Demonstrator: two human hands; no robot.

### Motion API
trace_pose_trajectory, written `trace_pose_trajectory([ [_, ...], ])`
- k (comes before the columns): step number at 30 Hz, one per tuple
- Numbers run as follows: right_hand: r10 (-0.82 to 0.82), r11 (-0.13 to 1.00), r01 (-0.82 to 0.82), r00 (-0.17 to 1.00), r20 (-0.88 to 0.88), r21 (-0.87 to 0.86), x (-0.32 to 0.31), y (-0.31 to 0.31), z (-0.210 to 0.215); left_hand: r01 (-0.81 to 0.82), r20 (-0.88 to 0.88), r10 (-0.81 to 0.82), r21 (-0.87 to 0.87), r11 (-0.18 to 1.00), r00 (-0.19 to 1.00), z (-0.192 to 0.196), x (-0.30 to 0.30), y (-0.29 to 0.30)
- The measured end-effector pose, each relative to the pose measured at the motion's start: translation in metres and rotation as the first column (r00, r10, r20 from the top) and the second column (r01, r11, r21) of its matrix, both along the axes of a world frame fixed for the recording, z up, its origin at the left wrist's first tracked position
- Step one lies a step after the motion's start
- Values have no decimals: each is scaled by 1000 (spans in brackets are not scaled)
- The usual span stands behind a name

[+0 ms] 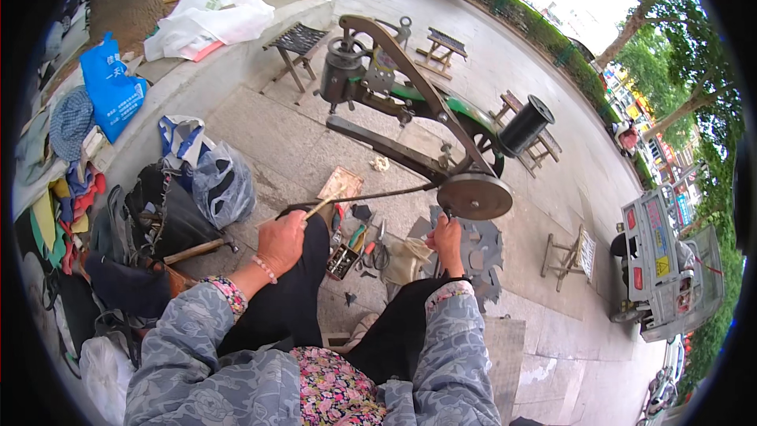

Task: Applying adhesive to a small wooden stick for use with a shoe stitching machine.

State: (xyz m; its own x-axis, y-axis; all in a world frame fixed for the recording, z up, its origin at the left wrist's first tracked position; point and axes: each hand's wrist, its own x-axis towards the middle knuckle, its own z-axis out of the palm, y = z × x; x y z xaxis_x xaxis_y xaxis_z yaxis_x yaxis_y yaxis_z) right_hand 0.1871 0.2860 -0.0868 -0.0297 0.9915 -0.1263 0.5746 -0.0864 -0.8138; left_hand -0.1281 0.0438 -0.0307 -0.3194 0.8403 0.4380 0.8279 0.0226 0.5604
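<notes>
Head view: your left hand (281,241) pinches a thin wooden-handled tool (319,207) on your knee; your right hand (447,238) closes on the handwheel's (475,196) knob, ready to crank the cobbler's stitching machine (402,102).

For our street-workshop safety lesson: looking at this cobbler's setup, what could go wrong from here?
1. The right hand sits just under the handwheel; fingers could get pinched if it turns.
2. The left hand holds a thin stick while scissors and a tool tray lie loose on the pavement between the knees; reaching down might mean a cut.
</notes>
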Motion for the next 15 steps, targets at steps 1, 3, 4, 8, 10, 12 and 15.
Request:
trace_pose_trajectory([
  [1, 31, 997, -32, 999, 11, 71, -14, -3, 4, -5, -21, 5, 15, 1000, 1000, 3, -1, -2],
  [3, 69, 992, -61, 995, -74, 108, -48, -19, 34, -15, -13, 15, -5, 1000, 1000, 5, -2, -4],
  [4, 73, 995, -59, 982, -174, 82, -61, -31, 60, -19, -3, 19, -28, 999, 1000, 3, -2, -3],
  [8, -79, 953, 189, 911, -405, 238, -55, -17, 108, -11, -78, 6, -70, 997, 997, -6, 0, -4],
  [10, -166, 927, 250, 941, -294, 278, -23, -8, 118, -5, -53, 1, -64, 998, 999, -7, 3, -5],
  [12, -202, 725, 97, 976, 76, 682, -6, -24, 138, 13, -53, -17, -82, 997, 998, -5, 7, -4],
  [15, -261, 682, 75, 954, 147, 727, -12, -34, 141, 1, -50, -5, -77, 997, 999, -8, 6, -4],
])
